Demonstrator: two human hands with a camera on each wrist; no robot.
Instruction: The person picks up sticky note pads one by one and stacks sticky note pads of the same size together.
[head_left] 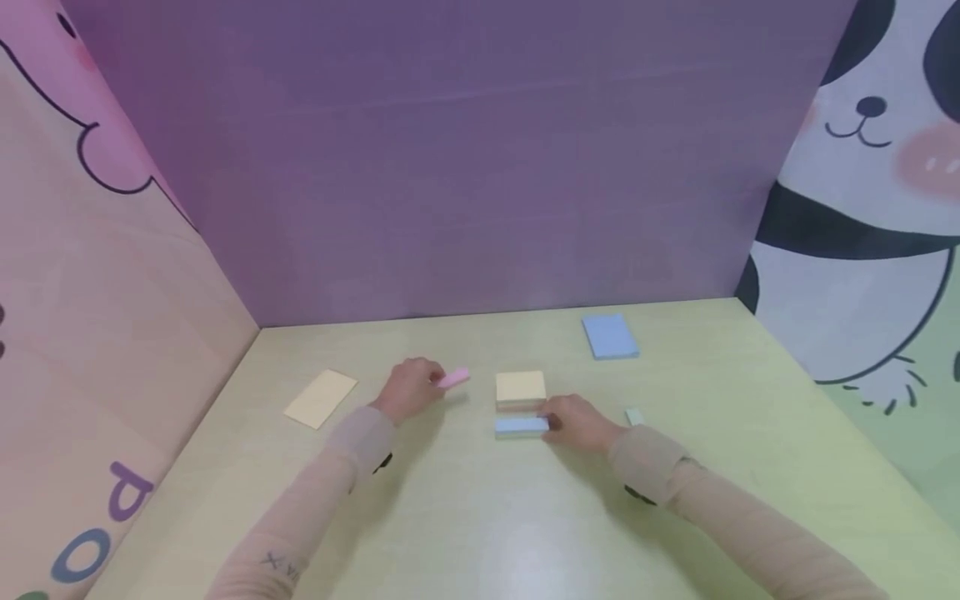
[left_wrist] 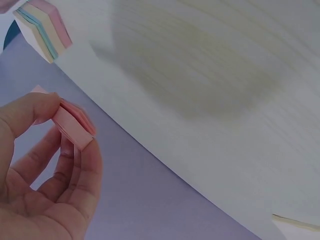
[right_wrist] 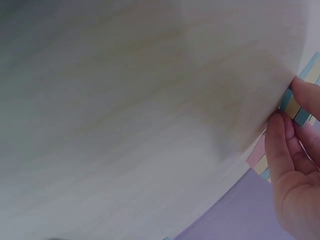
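A small pink sticky-note pad (head_left: 453, 379) is pinched between the thumb and fingertips of my left hand (head_left: 408, 388), raised a little over the table. In the left wrist view its pink layers (left_wrist: 75, 127) are slightly fanned at one side. With thumb and fingers, my right hand (head_left: 581, 423) grips the right end of a narrow stack of sticky-note strips (head_left: 519, 427), blue on top. Blue and yellow layers of that stack (right_wrist: 294, 106) show in the right wrist view. Just behind it lies a wider sticky-note stack (head_left: 521, 388), yellow on top, with pink, yellow and blue layers (left_wrist: 46, 27).
A blue sticky-note pad (head_left: 611, 337) lies at the back right of the table (head_left: 465, 517). At the left is a flat yellow pad (head_left: 321, 399). A small pale green piece (head_left: 633, 416) lies beyond my right wrist. A purple panel (head_left: 480, 167) rises behind the table.
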